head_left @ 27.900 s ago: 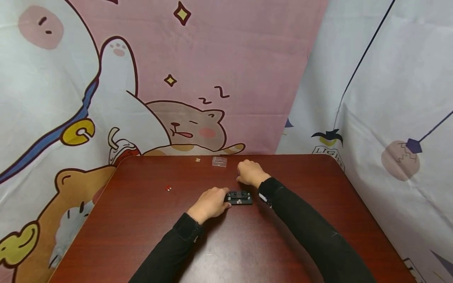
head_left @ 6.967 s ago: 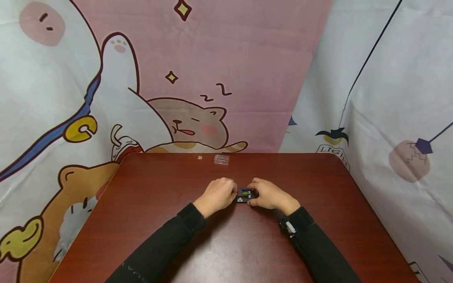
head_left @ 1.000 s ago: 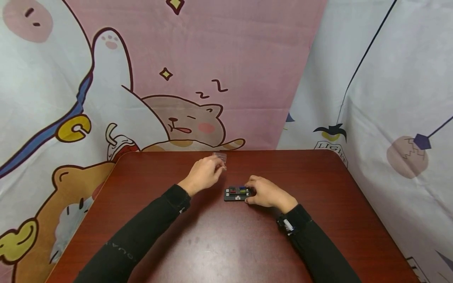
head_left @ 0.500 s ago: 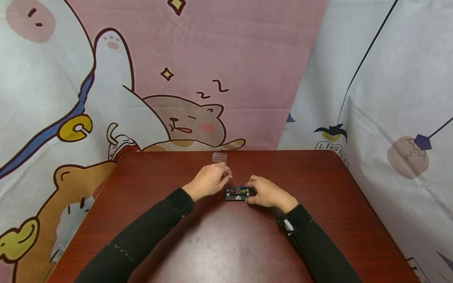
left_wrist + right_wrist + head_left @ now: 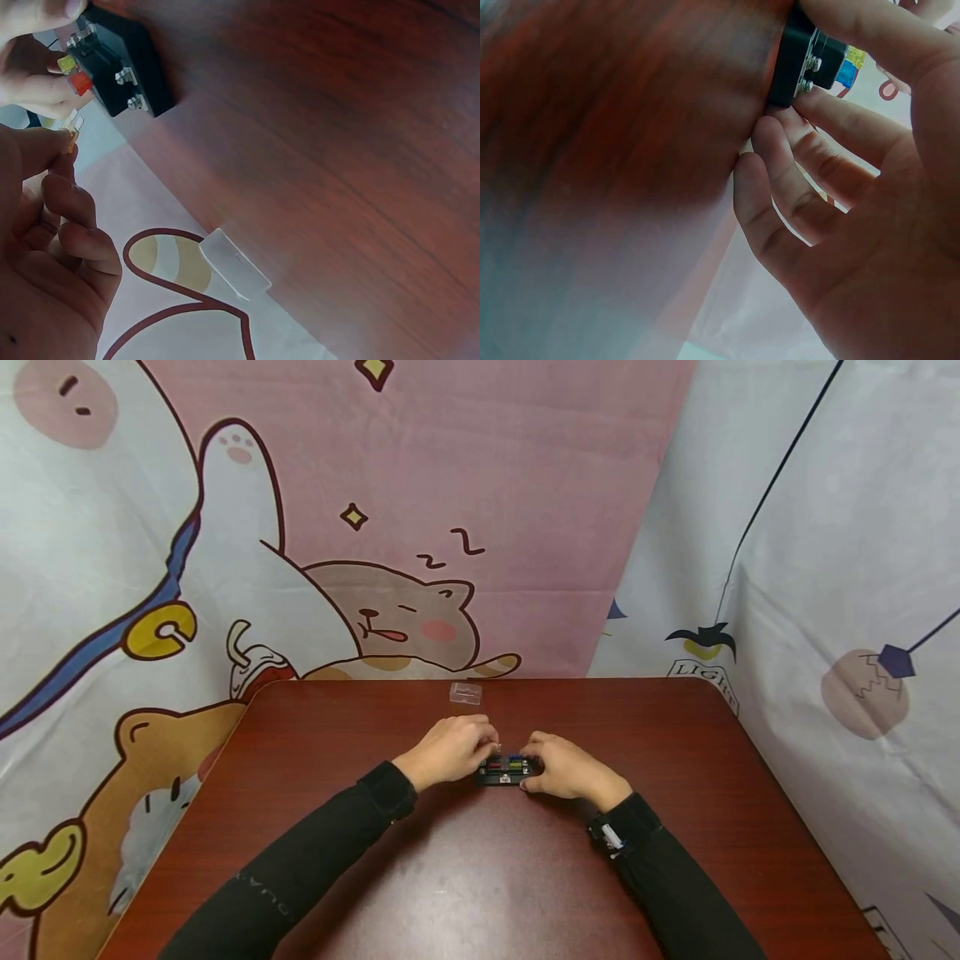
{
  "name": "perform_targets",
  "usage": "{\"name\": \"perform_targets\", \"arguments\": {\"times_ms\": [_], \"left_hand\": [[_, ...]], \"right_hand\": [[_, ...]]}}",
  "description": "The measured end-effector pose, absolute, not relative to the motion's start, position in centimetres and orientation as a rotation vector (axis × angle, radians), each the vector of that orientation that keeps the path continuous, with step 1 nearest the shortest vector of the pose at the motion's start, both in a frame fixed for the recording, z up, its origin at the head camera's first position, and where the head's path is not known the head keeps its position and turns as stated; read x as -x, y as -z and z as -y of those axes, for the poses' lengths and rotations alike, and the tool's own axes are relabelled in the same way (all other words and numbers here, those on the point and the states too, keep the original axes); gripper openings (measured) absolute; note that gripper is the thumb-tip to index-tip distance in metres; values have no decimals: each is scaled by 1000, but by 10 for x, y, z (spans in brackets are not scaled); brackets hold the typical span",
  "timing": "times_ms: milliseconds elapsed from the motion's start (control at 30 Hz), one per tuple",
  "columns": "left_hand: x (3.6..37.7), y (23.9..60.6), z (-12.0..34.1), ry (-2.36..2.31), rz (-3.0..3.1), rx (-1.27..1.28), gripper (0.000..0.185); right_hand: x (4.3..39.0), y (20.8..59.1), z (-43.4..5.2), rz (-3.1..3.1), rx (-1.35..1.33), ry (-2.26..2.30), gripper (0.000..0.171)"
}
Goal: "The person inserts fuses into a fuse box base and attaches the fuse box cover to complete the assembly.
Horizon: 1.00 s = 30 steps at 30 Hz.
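Observation:
A black fuse block with metal screw terminals lies on the table. Red, yellow and blue blade fuses sit in it. My right hand grips its right end between thumb and fingers. Just above its far left part, my left hand pinches a small tan blade fuse between thumb and index finger. In the left wrist view this fuse's metal prongs point towards the block, with a gap between. Its other fingers are curled loosely.
A small clear plastic box stands near the far edge of the brown wooden table. Behind the table hangs a cartoon-printed cloth.
The fuse block has gained colored fuses since the oldest frame, and the loose pieces have left the table. My left hand has come from beside the clear box to the block; the right stays.

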<state>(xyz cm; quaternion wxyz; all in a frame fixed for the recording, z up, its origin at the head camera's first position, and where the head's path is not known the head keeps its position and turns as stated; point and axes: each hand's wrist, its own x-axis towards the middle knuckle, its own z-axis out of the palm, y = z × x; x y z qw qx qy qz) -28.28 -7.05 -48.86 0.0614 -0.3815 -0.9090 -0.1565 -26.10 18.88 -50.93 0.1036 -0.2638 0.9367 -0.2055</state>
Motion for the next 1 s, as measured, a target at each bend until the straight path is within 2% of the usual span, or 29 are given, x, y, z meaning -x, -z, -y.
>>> {"name": "perform_targets", "arguments": {"times_ms": [1000], "left_hand": [[281,499,76,456,2763,1187,6]], "right_hand": [[262,512,-189,-2766,785,607,49]]}}
